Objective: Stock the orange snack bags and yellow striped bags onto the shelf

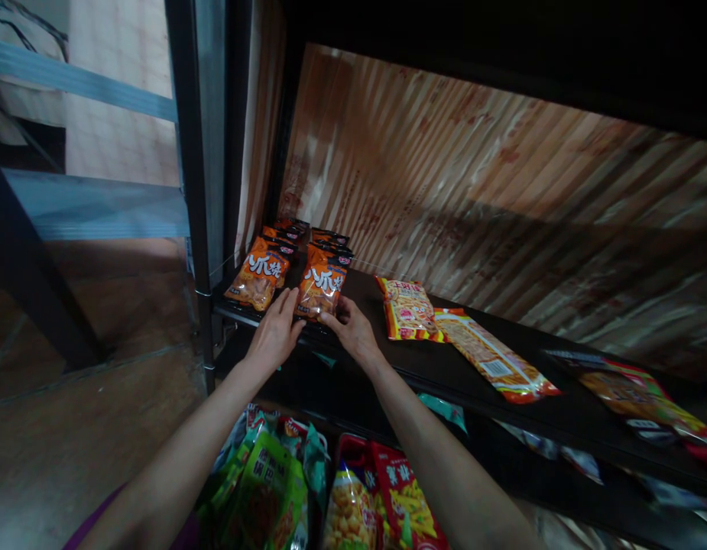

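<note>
Two rows of orange snack bags lie on the dark shelf (559,412) at its left end. My left hand (274,334) and my right hand (351,330) both reach to the front orange bag of the right row (322,281). The left hand's fingers lie stretched against the bag's lower left edge. The right hand's fingers curl round its lower right corner. The front orange bag of the left row (257,273) lies just left of my left hand, untouched.
A yellow-red snack bag (407,308), a long orange one (494,357) and another packet (645,401) lie further right on the shelf. Below my arms sit green bags (261,489) and red-yellow bags (381,504). A black upright post (189,191) bounds the shelf on the left.
</note>
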Demonstrator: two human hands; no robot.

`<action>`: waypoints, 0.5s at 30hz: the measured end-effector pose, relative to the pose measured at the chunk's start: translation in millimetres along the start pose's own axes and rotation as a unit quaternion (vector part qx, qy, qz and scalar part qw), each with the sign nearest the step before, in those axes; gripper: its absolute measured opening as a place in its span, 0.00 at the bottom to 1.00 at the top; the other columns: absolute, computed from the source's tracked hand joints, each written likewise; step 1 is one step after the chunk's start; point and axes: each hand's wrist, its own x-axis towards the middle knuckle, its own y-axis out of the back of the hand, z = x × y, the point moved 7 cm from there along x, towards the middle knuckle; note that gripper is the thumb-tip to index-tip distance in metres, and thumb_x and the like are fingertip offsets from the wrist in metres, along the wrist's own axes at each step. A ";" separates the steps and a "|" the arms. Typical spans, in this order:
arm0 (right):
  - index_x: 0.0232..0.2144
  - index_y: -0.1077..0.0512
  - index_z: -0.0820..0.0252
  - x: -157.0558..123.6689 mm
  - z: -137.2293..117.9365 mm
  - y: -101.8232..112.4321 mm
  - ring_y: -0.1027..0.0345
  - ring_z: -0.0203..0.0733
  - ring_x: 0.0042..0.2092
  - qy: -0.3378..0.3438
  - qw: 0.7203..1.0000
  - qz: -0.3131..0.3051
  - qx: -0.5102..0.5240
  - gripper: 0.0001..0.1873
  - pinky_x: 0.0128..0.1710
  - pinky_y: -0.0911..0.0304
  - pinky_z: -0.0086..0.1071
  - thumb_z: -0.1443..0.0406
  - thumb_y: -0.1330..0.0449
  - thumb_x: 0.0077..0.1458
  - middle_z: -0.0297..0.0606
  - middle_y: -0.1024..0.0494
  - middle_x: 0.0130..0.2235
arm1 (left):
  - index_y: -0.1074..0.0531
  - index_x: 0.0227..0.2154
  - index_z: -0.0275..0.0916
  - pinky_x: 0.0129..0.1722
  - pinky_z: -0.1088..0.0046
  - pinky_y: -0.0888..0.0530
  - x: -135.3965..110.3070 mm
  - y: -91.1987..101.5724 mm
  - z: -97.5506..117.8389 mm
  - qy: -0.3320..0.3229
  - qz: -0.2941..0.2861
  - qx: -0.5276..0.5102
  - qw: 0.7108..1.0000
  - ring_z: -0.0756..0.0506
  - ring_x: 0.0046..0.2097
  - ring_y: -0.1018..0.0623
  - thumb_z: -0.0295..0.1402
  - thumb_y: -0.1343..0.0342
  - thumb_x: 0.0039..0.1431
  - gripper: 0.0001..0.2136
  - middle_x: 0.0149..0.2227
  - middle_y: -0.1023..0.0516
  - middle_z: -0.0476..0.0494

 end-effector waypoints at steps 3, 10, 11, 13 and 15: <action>0.49 0.33 0.59 -0.3 -0.6 0.0 0.30 0.46 0.49 -0.007 1.000 0.002 0.003 0.27 0.50 0.35 0.41 0.57 0.37 0.47 0.44 0.26 0.50 | 0.43 0.58 0.33 0.57 0.57 0.34 -4.0 9.4 15.4 -0.006 0.016 0.076 0.997 0.37 0.61 0.37 0.27 0.48 0.58 0.25 0.60 0.39 0.29; 0.53 0.36 0.59 -0.9 -0.8 1.5 0.29 0.46 0.48 -0.006 1.000 0.020 0.000 0.31 0.48 0.33 0.41 0.55 0.38 0.47 0.45 0.25 0.48 | 0.29 0.45 0.37 0.45 0.60 0.28 -22.5 12.9 59.0 -0.037 0.005 0.171 0.985 0.40 0.49 0.30 0.29 0.52 0.60 0.12 0.47 0.28 0.36; 0.53 0.37 0.60 -1.1 -0.7 1.7 0.29 0.47 0.48 -0.008 1.000 0.022 -0.005 0.32 0.48 0.33 0.42 0.55 0.38 0.47 0.46 0.25 0.48 | 0.29 0.44 0.37 0.45 0.59 0.28 -24.6 9.6 60.4 -0.037 -0.003 0.175 0.984 0.39 0.48 0.30 0.29 0.52 0.60 0.11 0.47 0.28 0.36; 0.54 0.38 0.62 -1.6 -0.4 1.6 0.29 0.48 0.47 -0.014 1.000 0.022 -0.014 0.33 0.48 0.34 0.43 0.55 0.38 0.48 0.49 0.26 0.49 | 0.29 0.44 0.36 0.45 0.58 0.29 -27.6 3.1 59.3 -0.031 -0.014 0.180 0.983 0.38 0.49 0.31 0.31 0.49 0.58 0.12 0.48 0.29 0.35; 0.54 0.38 0.62 -1.9 0.4 1.3 0.28 0.48 0.45 -0.023 0.999 0.020 -0.019 0.33 0.47 0.33 0.43 0.55 0.39 0.48 0.49 0.25 0.48 | 0.30 0.47 0.34 0.47 0.58 0.31 -28.8 -1.8 56.0 -0.026 -0.018 0.183 0.983 0.37 0.50 0.32 0.31 0.48 0.57 0.15 0.49 0.30 0.34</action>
